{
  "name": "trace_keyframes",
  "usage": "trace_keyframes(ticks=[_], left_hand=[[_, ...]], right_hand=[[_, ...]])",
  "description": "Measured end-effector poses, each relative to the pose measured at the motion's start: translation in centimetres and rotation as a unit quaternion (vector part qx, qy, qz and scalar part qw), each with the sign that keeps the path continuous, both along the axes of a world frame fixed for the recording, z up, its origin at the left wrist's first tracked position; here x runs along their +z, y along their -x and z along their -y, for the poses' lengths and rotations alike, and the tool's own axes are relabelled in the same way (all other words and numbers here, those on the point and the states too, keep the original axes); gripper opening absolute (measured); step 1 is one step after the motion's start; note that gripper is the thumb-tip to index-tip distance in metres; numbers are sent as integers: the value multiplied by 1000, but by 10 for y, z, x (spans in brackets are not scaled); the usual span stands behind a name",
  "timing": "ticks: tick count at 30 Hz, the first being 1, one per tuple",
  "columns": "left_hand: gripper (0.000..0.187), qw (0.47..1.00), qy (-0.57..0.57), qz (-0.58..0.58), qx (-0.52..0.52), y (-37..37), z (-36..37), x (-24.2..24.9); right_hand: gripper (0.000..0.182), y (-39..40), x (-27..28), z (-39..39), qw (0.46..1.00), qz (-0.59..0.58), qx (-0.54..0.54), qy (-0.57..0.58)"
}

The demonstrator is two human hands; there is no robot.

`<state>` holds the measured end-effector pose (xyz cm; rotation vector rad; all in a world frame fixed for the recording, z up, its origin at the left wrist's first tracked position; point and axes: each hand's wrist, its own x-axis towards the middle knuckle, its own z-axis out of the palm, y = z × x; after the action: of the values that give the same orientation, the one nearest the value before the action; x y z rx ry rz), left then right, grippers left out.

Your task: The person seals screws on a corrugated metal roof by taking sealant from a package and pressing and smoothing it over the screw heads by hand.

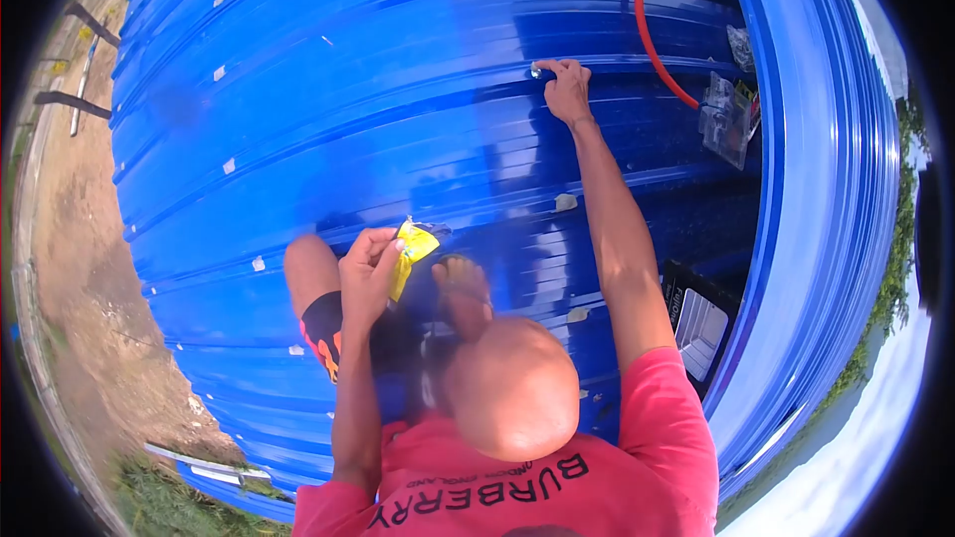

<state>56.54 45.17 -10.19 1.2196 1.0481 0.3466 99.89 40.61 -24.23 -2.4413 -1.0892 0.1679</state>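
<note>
My left hand (368,270) is closed, pinching a crumpled yellow packet (410,257) with bluish print over the lower middle of the roof. Far up the slope, my right hand (568,91) reaches out with its index finger stretched to a small whitish dab (535,71) on a raised rib. The fingertip touches or nearly touches the dab; the other fingers are bent, and nothing shows in them. Both hands are above blue ribbed metal roofing (398,139). Similar pale patches, such as one patch (566,202) below my right hand, dot the ribs.
A red hose (645,25) curves across the upper right. Clear plastic bags (726,121) lie near the raised blue edge (771,189), and a black box (699,328) sits beside my right arm. At left, the roof drops off to bare ground (85,229).
</note>
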Motion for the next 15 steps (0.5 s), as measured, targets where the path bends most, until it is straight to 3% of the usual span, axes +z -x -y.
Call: trace_keyframes(ticks=[6,9,12,15], left_hand=[[17,1000,13,0,9,8,-2,-10],[17,1000,22,7,17,13,-4,-12],[17,999,32,17,23,15,-5,-12],[16,999,38,19,20,18,-4,-12]], right_hand=[[49,4,14,2,998,38,17,52],[45,18,24,10,985,121,44,115],[40,40,3,16,919,311,46,238],[42,56,6,11,857,391,78,326]])
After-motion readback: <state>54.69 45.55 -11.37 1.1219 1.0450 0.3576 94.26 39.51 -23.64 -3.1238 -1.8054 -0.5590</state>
